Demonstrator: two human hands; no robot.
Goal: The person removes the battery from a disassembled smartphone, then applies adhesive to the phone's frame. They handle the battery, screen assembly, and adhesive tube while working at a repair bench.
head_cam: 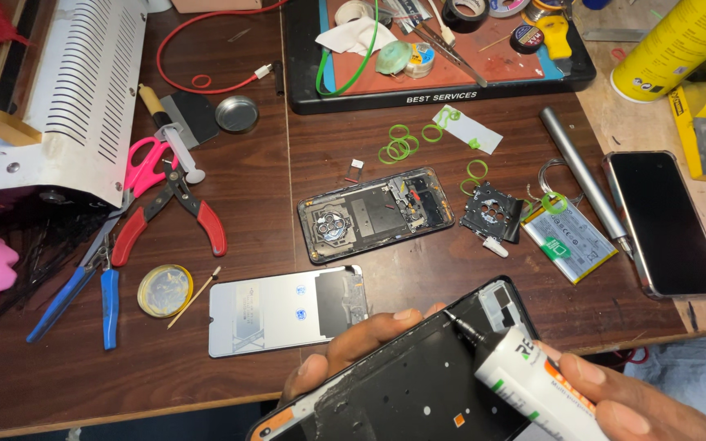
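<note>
1. Left hand (345,351): fingers curled under and gripping black phone frame (418,384), bottom centre.
2. Right hand (623,396): closed around white glue tube (529,380), black nozzle touching frame's upper edge.
3. Display panel (288,309): flat on table, just beyond frame.
4. Opened phone body (376,214): mid-table.

1. A dark brown wooden table (59,376) fills most of the view.
2. A lighter wooden top (614,122) sits at the right.
3. Soft, even light falls on the wood, with small shadows.
</note>
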